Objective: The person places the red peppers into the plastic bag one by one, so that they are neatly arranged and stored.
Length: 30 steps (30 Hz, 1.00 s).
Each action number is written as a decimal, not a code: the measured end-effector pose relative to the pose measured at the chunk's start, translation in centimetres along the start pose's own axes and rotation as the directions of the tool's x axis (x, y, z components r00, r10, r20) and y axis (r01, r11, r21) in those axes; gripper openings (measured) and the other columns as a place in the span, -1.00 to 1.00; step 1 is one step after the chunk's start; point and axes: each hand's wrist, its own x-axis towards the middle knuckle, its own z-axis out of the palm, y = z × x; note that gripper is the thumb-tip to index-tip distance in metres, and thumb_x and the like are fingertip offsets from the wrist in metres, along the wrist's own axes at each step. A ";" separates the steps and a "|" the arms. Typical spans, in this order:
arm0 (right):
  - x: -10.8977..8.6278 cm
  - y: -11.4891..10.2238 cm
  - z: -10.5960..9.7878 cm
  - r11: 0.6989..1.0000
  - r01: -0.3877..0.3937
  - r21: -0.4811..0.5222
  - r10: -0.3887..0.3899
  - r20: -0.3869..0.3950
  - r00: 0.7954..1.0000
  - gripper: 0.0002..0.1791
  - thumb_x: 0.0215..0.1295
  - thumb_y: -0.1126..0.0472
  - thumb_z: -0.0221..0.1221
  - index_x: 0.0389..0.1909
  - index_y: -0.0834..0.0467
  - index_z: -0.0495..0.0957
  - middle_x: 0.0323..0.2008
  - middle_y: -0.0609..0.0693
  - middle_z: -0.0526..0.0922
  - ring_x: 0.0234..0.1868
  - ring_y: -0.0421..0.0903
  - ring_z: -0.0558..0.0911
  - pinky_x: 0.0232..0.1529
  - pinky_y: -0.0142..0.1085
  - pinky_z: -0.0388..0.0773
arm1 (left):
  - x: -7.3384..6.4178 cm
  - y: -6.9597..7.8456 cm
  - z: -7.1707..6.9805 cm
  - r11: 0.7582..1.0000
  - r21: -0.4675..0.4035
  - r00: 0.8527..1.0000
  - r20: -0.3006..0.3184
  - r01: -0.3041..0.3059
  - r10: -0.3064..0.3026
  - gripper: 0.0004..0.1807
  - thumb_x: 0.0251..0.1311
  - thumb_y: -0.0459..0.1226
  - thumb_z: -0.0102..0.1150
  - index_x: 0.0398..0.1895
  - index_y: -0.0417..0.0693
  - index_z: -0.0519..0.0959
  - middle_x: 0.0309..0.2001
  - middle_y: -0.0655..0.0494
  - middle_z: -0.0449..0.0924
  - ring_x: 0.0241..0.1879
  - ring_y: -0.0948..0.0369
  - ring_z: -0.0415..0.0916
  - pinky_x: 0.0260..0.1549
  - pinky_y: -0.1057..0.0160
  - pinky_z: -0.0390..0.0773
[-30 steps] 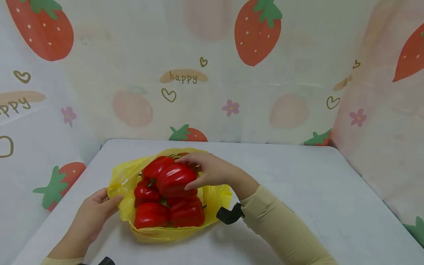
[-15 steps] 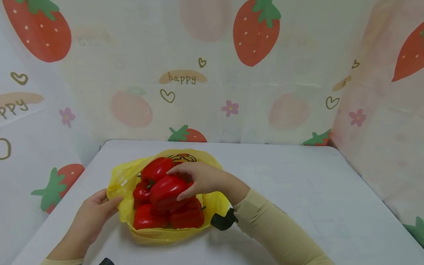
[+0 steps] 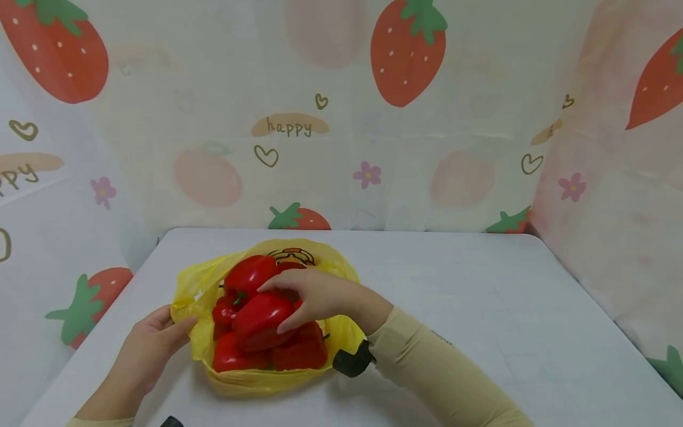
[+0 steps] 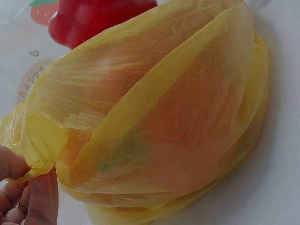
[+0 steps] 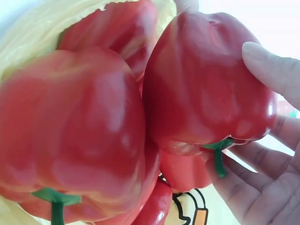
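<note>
A yellow plastic bag [image 3: 200,341] lies on the white table with its mouth spread, filled with several red bell peppers. My left hand [image 3: 152,344] pinches the bag's left edge between thumb and fingers, as the left wrist view also shows. In my right hand [image 3: 325,299] is a red bell pepper [image 3: 261,320], gripped on top of the pile. The right wrist view shows the thumb on one side of this pepper [image 5: 201,79] and the fingers around its stem end. Right beside it sits another pepper [image 5: 75,126]. Lower peppers are partly hidden.
The white table [image 3: 453,296] stretches to the right of the bag. Behind it and along both sides hangs a cloth [image 3: 416,148] printed with strawberries, hearts and flowers. A black wrist mount [image 3: 353,359] sits under the right wrist.
My right hand and the gripped pepper have shifted left and nearer to me over the pile. The left hand keeps its pinch on the bag's edge.
</note>
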 end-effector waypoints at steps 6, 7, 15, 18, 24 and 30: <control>0.0 0.0 0.3 0.999 -0.022 0.042 0.021 0.028 0.999 -0.34 -0.03 0.02 0.35 0.16 -0.18 0.36 0.08 -0.24 0.38 0.10 -0.25 0.29 -0.22 -0.50 0.52 | 0.1 -0.1 -0.1 1.000 0.002 1.000 -0.003 0.016 -0.016 -0.14 0.11 0.11 0.10 0.37 -0.15 0.08 0.31 -0.11 0.19 -0.08 0.46 0.42 0.01 0.20 0.45; 0.0 0.0 0.4 0.998 -0.028 0.048 0.027 0.032 0.999 -0.34 -0.03 0.02 0.36 0.16 -0.18 0.36 0.08 -0.24 0.38 0.10 -0.25 0.29 -0.23 -0.50 0.52 | 0.1 -0.1 -0.2 1.000 0.004 1.000 -0.005 0.017 -0.017 -0.13 0.11 0.11 0.10 0.38 -0.15 0.08 0.31 -0.11 0.19 -0.08 0.45 0.42 0.01 0.20 0.45; -0.3 0.1 0.2 0.999 -0.035 0.022 0.034 0.050 0.998 -0.28 -0.01 0.02 0.34 0.22 -0.14 0.30 0.16 -0.21 0.35 0.16 -0.21 0.28 -0.10 -0.45 0.50 | 0.0 -0.1 -0.4 1.000 0.014 1.000 -0.003 0.020 -0.020 -0.12 0.10 0.12 0.11 0.38 -0.13 0.08 0.31 -0.10 0.18 0.00 0.36 0.41 -0.03 0.26 0.50; -0.5 0.2 0.0 1.000 -0.012 -0.002 0.012 0.031 0.999 -0.28 0.02 0.02 0.32 0.24 -0.09 0.29 0.18 -0.19 0.34 0.18 -0.21 0.27 0.00 -0.42 0.46 | 0.0 0.0 -0.3 0.999 0.024 1.000 -0.003 0.023 -0.023 -0.13 0.11 0.12 0.10 0.38 -0.13 0.07 0.31 -0.10 0.18 0.03 0.32 0.38 -0.02 0.25 0.49; -0.9 0.8 -0.8 1.000 0.014 0.019 -0.014 0.011 1.000 -0.30 0.04 0.03 0.31 0.24 0.00 0.31 0.16 -0.12 0.39 0.15 -0.20 0.35 0.08 -0.38 0.43 | 0.0 0.2 -0.1 1.000 0.020 1.000 0.000 0.021 -0.021 -0.14 0.13 0.10 0.09 0.39 -0.14 0.06 0.33 -0.11 0.15 0.04 0.33 0.36 -0.01 0.26 0.46; -1.6 1.5 -1.2 0.996 0.019 0.092 -0.018 -0.013 1.000 -0.32 0.05 0.06 0.31 0.22 0.07 0.32 0.15 -0.04 0.42 0.12 -0.11 0.44 0.06 -0.33 0.47 | 0.3 0.1 0.0 0.999 0.027 1.000 -0.003 0.024 -0.024 -0.14 0.12 0.11 0.10 0.38 -0.15 0.07 0.32 -0.12 0.16 0.00 0.37 0.37 -0.02 0.26 0.48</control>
